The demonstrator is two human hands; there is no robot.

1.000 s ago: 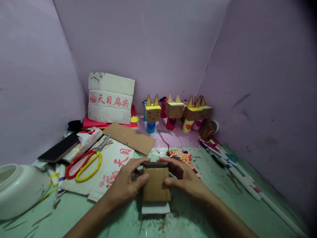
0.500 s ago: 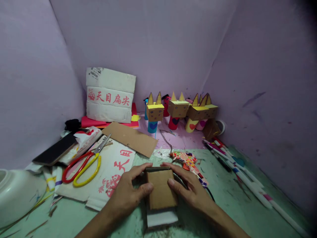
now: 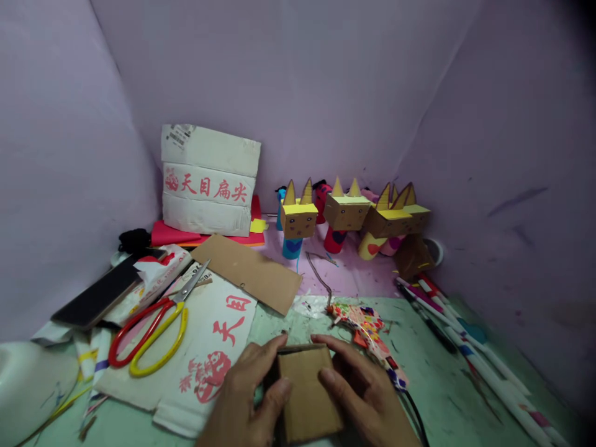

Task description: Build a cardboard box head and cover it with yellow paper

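A small brown cardboard box (image 3: 308, 394) sits low in the head view, held between both hands. My left hand (image 3: 254, 391) grips its left side, with the thumb on the near face and the fingers at the far edge. On the other side, my right hand (image 3: 363, 391) presses in the same way, thumb on the face and index finger along the far top edge. The box's lower end runs out of the picture. Beyond my right hand lies a hot glue gun (image 3: 365, 326) with a colourful patterned body and a black cord.
Red-and-yellow scissors (image 3: 161, 323) lie on white printed cardboard (image 3: 223, 335) at the left. A brown cardboard strip (image 3: 246, 273) lies behind. Several cardboard-headed figures (image 3: 298, 220) stand near the back wall. Pens and rolled paper sticks (image 3: 479, 354) line the right side; a white pot (image 3: 35, 391) stands left.
The view has shifted, so the hands and box appear lower in the picture and the background sits slightly outward. Both hands keep their hold on the box.
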